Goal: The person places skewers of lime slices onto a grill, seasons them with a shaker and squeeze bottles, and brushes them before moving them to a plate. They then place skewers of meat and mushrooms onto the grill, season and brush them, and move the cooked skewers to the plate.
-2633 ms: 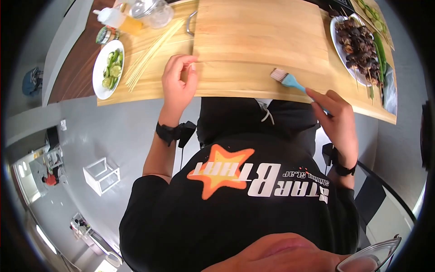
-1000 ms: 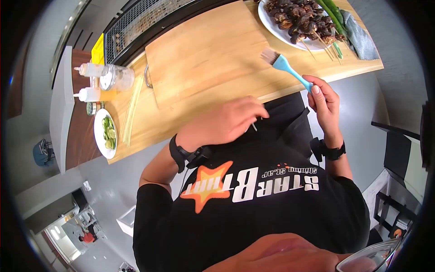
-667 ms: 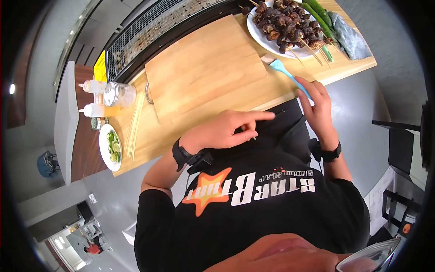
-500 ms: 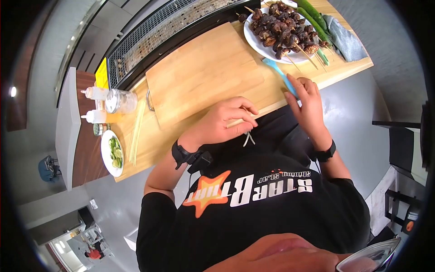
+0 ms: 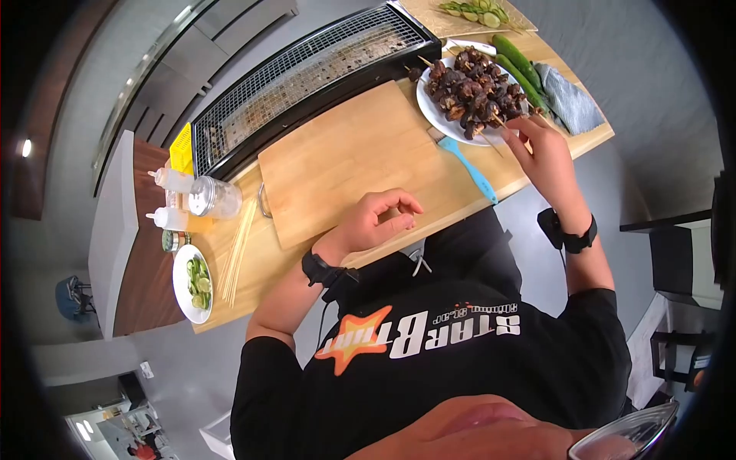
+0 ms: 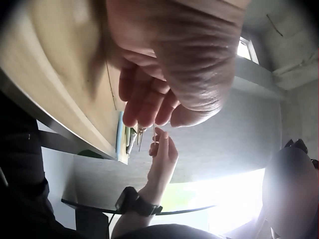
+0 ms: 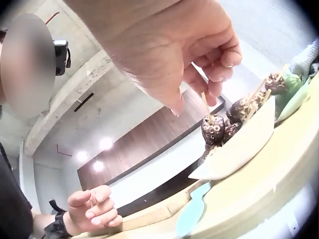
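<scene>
In the head view, my right hand [image 5: 540, 149] is over the front of a white plate [image 5: 432, 115] heaped with dark grilled meat skewers [image 5: 468, 88]. In the right wrist view, the thumb is apart from the fingers, which are beside the bare stick of one skewer [image 7: 213, 128]. A blue basting brush [image 5: 469, 170] lies on the table just in front of the plate. My left hand [image 5: 376, 221], fingers loosely curled and holding nothing, hovers at the front edge of the wooden cutting board [image 5: 345, 153].
Behind the board stands a long black grill [image 5: 307, 77]. To the left are squeeze bottles [image 5: 170, 218], a glass jar [image 5: 218, 198], thin bamboo skewers [image 5: 241, 249] and a dish [image 5: 181, 287] of cut green vegetables. A grey cloth [image 5: 567, 100] and long green vegetables [image 5: 515, 57] flank the plate.
My right hand has laid the brush down on the table, let go of it and reached forward to the skewers. My left hand came inward from the board's left side.
</scene>
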A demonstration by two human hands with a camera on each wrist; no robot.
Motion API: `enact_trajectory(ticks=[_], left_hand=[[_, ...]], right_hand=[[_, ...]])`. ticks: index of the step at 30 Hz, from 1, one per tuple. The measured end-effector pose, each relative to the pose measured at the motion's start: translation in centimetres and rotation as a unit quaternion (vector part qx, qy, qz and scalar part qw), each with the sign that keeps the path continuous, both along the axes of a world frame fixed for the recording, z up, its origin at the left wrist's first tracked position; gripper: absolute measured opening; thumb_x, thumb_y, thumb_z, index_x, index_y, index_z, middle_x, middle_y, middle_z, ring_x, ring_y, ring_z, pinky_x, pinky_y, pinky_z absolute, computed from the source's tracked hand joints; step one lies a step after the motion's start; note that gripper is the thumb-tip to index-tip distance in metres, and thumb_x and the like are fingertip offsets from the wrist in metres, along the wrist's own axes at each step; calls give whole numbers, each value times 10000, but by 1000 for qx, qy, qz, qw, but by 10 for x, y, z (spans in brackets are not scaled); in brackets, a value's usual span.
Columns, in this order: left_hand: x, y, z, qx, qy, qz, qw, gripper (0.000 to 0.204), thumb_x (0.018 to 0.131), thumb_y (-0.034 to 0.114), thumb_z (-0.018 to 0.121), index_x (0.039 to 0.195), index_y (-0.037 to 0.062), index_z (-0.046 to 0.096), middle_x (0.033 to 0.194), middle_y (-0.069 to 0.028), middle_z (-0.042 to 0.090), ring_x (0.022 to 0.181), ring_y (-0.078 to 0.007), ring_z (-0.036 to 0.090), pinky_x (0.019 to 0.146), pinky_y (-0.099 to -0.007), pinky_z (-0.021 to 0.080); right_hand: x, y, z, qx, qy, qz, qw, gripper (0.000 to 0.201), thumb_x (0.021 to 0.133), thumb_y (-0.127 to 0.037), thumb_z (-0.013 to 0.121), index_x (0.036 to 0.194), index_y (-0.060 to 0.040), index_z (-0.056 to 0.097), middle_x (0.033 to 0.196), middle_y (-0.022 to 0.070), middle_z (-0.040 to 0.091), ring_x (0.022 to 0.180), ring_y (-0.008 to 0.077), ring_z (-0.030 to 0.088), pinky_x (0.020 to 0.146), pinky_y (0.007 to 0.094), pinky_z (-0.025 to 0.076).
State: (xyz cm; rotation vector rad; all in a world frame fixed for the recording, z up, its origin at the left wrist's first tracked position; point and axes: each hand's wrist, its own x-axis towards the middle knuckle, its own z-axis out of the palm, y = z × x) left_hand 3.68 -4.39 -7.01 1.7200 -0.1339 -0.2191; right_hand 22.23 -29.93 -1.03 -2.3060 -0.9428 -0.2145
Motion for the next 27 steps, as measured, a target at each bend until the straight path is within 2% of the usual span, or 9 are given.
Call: enact_trajectory(ticks=[2, 5, 6, 9, 10, 13, 15, 23, 27], left_hand=[[-2, 1, -3, -18, -17, 2, 1000, 218, 902, 147, 583, 1051, -12, 576, 902, -54, 634, 847, -96, 604, 779, -242, 474], [-5, 0, -3, 7, -21, 13, 1000, 199, 885, 133, 593, 1035, 2, 593, 896, -48, 639, 818, -91, 604, 743, -230, 472], [-5, 0, -3, 8, -42, 8, 999, 191, 880, 128, 594, 1029, 8, 599, 894, -44, 640, 810, -87, 602, 730, -227, 469], [-4, -2, 0, 7, -88, 1, 996, 177, 869, 120, 598, 1018, 26, 612, 888, -34, 642, 791, -77, 597, 697, -221, 458], [-4, -2, 0, 3, -90, 0, 996, 176, 867, 120, 598, 1018, 31, 614, 888, -31, 642, 787, -74, 594, 689, -221, 455], [-5, -1, 2, -13, -86, -3, 996, 178, 863, 123, 600, 1020, 41, 616, 884, -26, 641, 769, -73, 588, 679, -226, 452], [-5, 0, 2, -21, -88, -8, 996, 178, 863, 126, 600, 1020, 44, 617, 878, -23, 639, 763, -77, 585, 682, -230, 451], [-3, 7, -7, -97, -67, -29, 993, 212, 888, 156, 567, 1051, 21, 587, 899, -31, 596, 839, -106, 584, 763, -267, 464], [-4, 9, -1, -146, -40, -35, 988, 232, 903, 181, 543, 1069, 22, 575, 921, -28, 589, 857, -107, 578, 782, -269, 460]], right_hand=[[8, 3, 3, -29, 47, 23, 998, 160, 845, -125, 626, 907, 21, 647, 745, 183, 622, 684, 318, 620, 632, 380, 483], [22, 3, 2, -26, 67, 71, 995, 126, 838, -76, 600, 898, 29, 636, 763, 200, 628, 678, 324, 613, 628, 383, 475], [27, 5, 2, -1, 48, 97, 994, 111, 864, -65, 570, 865, 37, 614, 693, 151, 617, 608, 244, 593, 584, 338, 454], [30, 6, 17, 38, 254, 94, 962, 120, 899, -73, 545, 854, 25, 597, 624, 54, 568, 574, 121, 536, 539, 272, 410], [27, 11, 19, 76, 313, 114, 940, 128, 939, -106, 526, 894, -5, 589, 614, -23, 512, 584, 29, 469, 509, 207, 357], [13, 41, 24, 118, 418, 133, 891, 117, 956, -135, 519, 949, -36, 582, 639, -27, 530, 571, 18, 456, 494, 177, 331], [11, 68, 14, 134, 450, 198, 860, 137, 972, -169, 503, 994, -50, 570, 684, -19, 555, 552, 7, 415, 475, 152, 289], [2, 192, 10, 75, 527, 252, 808, 158, 967, -185, 503, 996, -41, 560, 733, 38, 599, 495, 35, 369, 444, 169, 277], [17, 246, 2, 118, 544, 267, 786, 162, 962, -171, 506, 995, -18, 546, 747, 59, 612, 469, 48, 368, 418, 185, 280]])
